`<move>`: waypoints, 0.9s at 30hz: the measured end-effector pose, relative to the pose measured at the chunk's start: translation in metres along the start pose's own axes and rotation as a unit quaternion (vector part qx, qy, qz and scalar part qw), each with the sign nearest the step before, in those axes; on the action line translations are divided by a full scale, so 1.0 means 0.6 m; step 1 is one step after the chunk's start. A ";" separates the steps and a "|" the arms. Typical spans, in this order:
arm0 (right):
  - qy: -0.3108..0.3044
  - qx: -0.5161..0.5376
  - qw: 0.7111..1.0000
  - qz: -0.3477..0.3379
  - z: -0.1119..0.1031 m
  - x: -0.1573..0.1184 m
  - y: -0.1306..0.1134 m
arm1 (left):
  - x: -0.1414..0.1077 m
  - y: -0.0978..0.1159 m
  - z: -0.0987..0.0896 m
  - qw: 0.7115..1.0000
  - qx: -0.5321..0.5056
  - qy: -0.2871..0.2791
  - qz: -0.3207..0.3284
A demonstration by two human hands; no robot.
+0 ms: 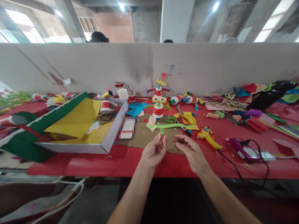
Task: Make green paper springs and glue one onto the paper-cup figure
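My left hand (155, 150) pinches a small coiled strip of light green paper (162, 132) upright between thumb and fingers. To its right, my right hand (188, 151) is raised with its fingers apart and holds nothing. Just beyond both hands a flat light green strip (173, 126) lies across the brown cardboard (137, 135). Behind it stands a figure made of red and white paper cups (158, 110), with yellow eye pieces and coiled paper arms. Dark green coils (170, 119) lie beside the figure, near yellow-handled scissors (187, 118).
At the left sits an open box (107, 137) with yellow paper. On the right are a yellow glue gun (210, 140) with a cord, a purple device (244, 150), paper scraps and a black bottle (266, 96). A white partition (93, 65) runs behind the red table (93, 165).
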State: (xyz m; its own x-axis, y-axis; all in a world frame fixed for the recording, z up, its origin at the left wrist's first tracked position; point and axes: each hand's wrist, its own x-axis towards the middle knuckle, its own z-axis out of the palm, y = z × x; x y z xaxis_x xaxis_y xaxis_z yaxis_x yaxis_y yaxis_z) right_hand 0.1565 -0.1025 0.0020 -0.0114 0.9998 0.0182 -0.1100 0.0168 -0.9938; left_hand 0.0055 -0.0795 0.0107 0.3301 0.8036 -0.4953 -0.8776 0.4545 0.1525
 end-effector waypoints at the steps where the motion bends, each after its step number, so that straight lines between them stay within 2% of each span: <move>1: 0.001 -0.002 1.000 0.001 0.000 -0.001 0.000 | 0.000 -0.001 -0.001 1.000 0.013 -0.007 0.011; 4: 0.002 -0.012 1.000 -0.009 -0.001 0.000 -0.002 | -0.001 -0.006 -0.004 0.993 0.082 -0.033 0.073; 11: -0.009 -0.026 0.997 -0.071 0.013 0.010 -0.030 | -0.006 -0.024 -0.009 0.953 0.215 -0.066 0.202; 17: -0.024 -0.049 0.994 -0.092 0.026 0.016 -0.036 | -0.012 -0.024 -0.015 0.900 0.338 -0.041 0.273; 27: 0.015 -0.029 0.998 -0.055 0.031 0.018 -0.006 | -0.014 -0.034 -0.008 0.894 0.331 -0.046 0.299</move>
State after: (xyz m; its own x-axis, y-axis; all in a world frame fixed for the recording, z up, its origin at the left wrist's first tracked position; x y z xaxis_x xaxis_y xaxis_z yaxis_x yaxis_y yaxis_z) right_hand 0.1383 -0.0921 0.0081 0.0269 0.9919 0.1245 -0.0514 0.1258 -0.9907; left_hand 0.0187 -0.0974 0.0077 -0.0757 0.9933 -0.0871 -0.5189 0.0353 0.8541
